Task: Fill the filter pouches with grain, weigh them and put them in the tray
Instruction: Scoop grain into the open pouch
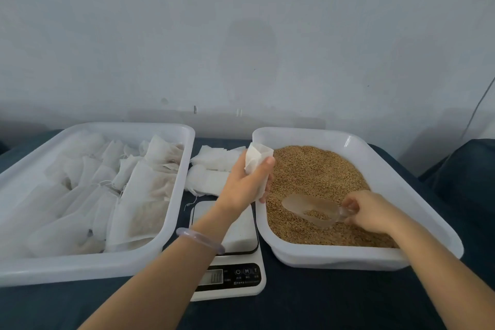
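Centre frame: left hand (242, 185) grips a seemingly empty filter pouch (257, 156) above the left edge of the grain (316, 169). Lower right: right hand (372, 211) pinches the scoop (313, 209) handle. Pouch judged thin, limp, near weightless; best held just below its mouth, kept open.

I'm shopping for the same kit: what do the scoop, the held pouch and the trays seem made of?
The scoop: clear, smooth plastic, probably; grain shows through its wall. The filter pouch in the left hand: thin white matte paper or non-woven fabric; it creases softly. The grain tray and pouch tray: translucent white plastic, slightly glossy; their rims catch light.
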### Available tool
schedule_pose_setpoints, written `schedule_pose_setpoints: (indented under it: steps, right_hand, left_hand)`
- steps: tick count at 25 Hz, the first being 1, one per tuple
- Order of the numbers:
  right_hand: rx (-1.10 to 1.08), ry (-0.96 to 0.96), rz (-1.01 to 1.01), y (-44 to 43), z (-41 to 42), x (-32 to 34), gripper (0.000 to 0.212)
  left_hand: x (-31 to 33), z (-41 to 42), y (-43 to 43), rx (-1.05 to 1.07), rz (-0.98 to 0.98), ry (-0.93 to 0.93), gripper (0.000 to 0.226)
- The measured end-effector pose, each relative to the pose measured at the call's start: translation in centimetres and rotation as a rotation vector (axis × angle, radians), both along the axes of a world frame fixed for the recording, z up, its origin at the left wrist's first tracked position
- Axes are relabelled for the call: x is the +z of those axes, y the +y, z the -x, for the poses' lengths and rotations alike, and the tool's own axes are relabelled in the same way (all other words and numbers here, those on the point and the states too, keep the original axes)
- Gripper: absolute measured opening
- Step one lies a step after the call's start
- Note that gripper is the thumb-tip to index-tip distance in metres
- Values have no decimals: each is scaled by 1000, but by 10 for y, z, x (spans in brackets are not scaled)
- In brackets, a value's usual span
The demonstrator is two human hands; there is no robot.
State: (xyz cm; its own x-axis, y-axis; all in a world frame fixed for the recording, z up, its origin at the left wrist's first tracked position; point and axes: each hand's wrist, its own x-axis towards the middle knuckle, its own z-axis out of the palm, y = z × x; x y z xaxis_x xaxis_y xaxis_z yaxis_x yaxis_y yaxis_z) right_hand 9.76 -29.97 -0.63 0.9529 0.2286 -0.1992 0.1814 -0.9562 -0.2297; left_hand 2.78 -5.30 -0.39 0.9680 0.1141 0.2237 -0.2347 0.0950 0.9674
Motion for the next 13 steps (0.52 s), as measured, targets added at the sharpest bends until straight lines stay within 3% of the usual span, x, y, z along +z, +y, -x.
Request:
schedule_pose_setpoints:
  steps: [1,3,6,11,13]
  right_hand:
    - [52,-69,-27,8,4,6,49]
    - [198,-146,-345,37,19,26,57]
    - [450,50,-832,97,45,50,47]
    - [495,60,-1061,152,48,43,10]
    - [520,63,-1055,160,46,37,6]
  left_hand:
    - [2,5,6,-60,27,7,28]
    - [9,13,18,-230,61,35,40]
    - [18,21,34,-473,2,55,51]
    - [17,31,66,-450,-96,147,55]
    - [15,31,84,-327,-309,153,49]
